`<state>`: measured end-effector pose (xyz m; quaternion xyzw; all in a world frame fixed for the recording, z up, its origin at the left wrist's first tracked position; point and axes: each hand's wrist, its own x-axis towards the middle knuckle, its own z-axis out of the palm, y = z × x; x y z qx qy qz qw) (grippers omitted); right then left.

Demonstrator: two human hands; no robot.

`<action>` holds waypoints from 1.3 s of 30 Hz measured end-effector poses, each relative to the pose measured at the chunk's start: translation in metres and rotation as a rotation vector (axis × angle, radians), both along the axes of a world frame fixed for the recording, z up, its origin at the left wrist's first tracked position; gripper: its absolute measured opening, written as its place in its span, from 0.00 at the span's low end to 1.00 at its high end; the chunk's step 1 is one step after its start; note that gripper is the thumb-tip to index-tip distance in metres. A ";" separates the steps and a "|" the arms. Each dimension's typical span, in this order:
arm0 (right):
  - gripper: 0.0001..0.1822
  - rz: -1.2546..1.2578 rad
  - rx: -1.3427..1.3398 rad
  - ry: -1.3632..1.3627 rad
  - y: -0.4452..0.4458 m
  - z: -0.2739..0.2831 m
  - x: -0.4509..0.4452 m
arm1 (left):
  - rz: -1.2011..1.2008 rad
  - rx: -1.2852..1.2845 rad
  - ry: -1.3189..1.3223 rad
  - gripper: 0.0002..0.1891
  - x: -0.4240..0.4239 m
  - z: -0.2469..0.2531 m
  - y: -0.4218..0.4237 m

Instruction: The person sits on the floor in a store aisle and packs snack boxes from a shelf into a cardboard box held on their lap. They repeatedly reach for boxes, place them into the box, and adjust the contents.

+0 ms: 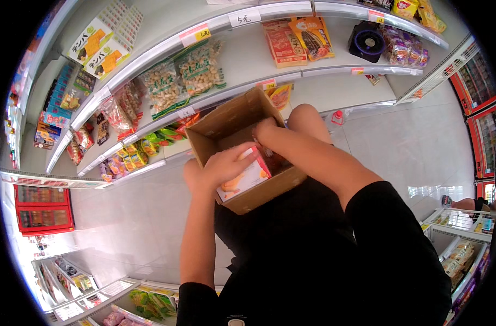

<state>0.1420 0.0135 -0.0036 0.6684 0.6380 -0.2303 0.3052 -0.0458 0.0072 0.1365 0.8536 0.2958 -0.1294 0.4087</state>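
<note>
An open cardboard carton (227,118) rests at my lap, between my knees. Inside its near left part is a white and red packaged-food box (248,179) with an orange food picture. My left hand (227,163) grips this box from above, fingers across its upper end. Deep in the carton, beside the far right wall, is my right hand (266,129); its fingers are mostly hidden, and whatever it touches cannot be made out. Some dark reddish packaging (278,161) shows below my right forearm.
Ahead, curved store shelves (248,61) hold bagged peanuts (162,87), seed packets (311,38) and a black round-faced device (367,42). A red-capped bottle (337,118) stands right of my knee. More shelving (456,236) is behind right, near another person's leg (464,203).
</note>
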 end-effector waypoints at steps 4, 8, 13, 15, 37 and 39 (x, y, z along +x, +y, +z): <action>0.31 -0.082 -0.017 0.023 0.004 -0.006 -0.004 | -0.031 0.048 -0.038 0.24 -0.004 -0.009 0.001; 0.30 -0.083 0.061 0.031 -0.005 -0.017 -0.004 | -0.049 0.054 -0.054 0.24 -0.004 -0.009 0.001; 0.27 -0.019 -0.046 -0.011 -0.008 0.006 -0.008 | -0.049 0.066 0.006 0.26 -0.006 -0.006 0.001; 0.26 -0.063 -0.043 0.039 -0.007 0.000 -0.003 | -0.062 0.116 -0.004 0.27 -0.003 -0.005 -0.001; 0.17 0.064 0.106 -0.004 -0.007 -0.025 0.018 | 0.905 0.378 -0.338 0.27 -0.066 -0.078 0.003; 0.15 0.132 0.158 -0.024 -0.012 0.000 0.015 | 0.866 0.424 -0.350 0.26 -0.072 -0.086 0.005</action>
